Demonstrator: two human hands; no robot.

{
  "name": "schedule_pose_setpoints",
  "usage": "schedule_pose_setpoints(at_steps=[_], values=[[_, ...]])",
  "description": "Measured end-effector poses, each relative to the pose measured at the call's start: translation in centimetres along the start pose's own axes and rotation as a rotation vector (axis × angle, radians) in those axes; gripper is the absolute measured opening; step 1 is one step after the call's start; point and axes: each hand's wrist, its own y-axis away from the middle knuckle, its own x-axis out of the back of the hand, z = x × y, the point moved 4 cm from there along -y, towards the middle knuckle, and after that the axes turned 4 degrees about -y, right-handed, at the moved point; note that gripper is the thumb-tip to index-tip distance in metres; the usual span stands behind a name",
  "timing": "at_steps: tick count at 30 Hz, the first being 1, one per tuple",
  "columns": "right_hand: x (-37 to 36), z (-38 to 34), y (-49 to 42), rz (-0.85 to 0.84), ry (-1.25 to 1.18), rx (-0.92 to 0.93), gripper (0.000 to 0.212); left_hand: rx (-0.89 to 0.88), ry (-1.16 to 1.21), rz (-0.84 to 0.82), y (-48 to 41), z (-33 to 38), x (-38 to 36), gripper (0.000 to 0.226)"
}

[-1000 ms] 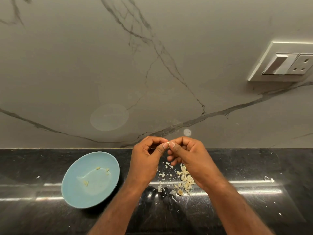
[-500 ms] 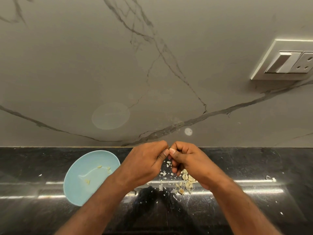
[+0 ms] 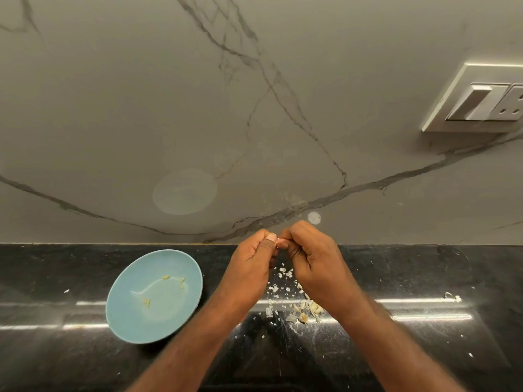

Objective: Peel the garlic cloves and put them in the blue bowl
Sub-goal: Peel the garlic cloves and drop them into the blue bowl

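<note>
My left hand point(image 3: 250, 264) and my right hand point(image 3: 314, 261) meet above the black counter, fingertips together, pinching a small garlic clove point(image 3: 278, 241) that is mostly hidden between them. Below them lies a heap of unpeeled cloves and papery skins point(image 3: 307, 308). The blue bowl point(image 3: 133, 321) stands on the counter to the left of my left forearm, with a few small peeled pieces point(image 3: 166, 277) in it.
The black counter point(image 3: 424, 278) is strewn with white skin flakes. A grey marble backsplash point(image 3: 198, 108) rises right behind it. A switch and socket plate point(image 3: 481, 100) is fixed to the wall at the upper right.
Both hands have stayed together at the clove and shifted slightly, with fingers working at it. The left forearm swung left and came back. The bowl has not moved.
</note>
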Motion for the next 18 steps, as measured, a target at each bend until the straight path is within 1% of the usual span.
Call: schedule_pose_setpoints(at_steps=[2, 4, 7, 10, 14, 16, 18], values=[[-0.1, -0.1, -0.2, 0.058, -0.046, 0.003, 0.014, 0.027, 0.108, 0.015, 0.0, 0.2, -0.1, 0.034], [-0.3, -0.1, -0.3, 0.107, -0.187, -0.076, 0.012, 0.001, 0.158, 0.040, -0.1, 0.4, -0.2, 0.035], [-0.1, 0.0, -0.3, 0.160, -0.339, -0.203, 0.009, -0.041, 0.151, 0.080, -0.2, 0.3, -0.1, 0.033], [0.5, 0.0, -0.3, 0.165, -0.356, -0.228, 0.009, -0.050, 0.137, 0.092, -0.2, 0.3, 0.0, 0.021], [0.7, 0.0, 0.0, 0.194, -0.342, -0.252, 0.009, -0.020, 0.201, 0.144, -0.3, 0.1, 0.3, 0.013], [0.5, 0.0, 0.3, 0.193, -0.421, -0.320, 0.009, -0.026, 0.215, 0.169, -0.2, 0.1, 0.3, 0.012], [0.4, 0.0, 0.4, 0.179, -0.567, -0.408, 0.014, -0.048, 0.208, 0.201, -0.1, 0.1, 0.3, 0.010]])
